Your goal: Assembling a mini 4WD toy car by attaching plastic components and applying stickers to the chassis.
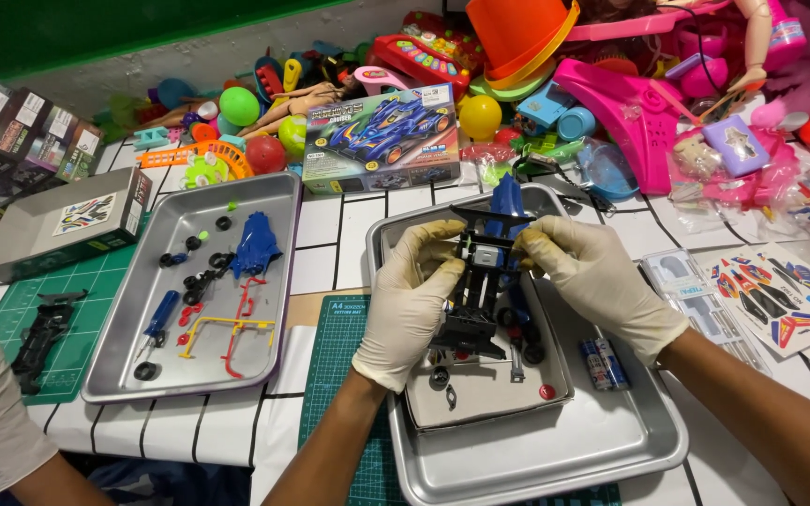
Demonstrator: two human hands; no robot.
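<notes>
both hands wore pale gloves. the left hand point(412, 300) was closed on the near left side of a black toy car chassis point(478, 290), fingers curled about its edge. the right hand point(591, 276) pinched the chassis's upper right side, thumb and forefinger nearly shut on it. the chassis was held tilted above the small metal tray point(480, 398), which sat inside the larger metal tray point(611, 440). loose black wheels point(529, 342) lay below it. two batteries point(604, 364) rested just beside the right wrist.
</notes>
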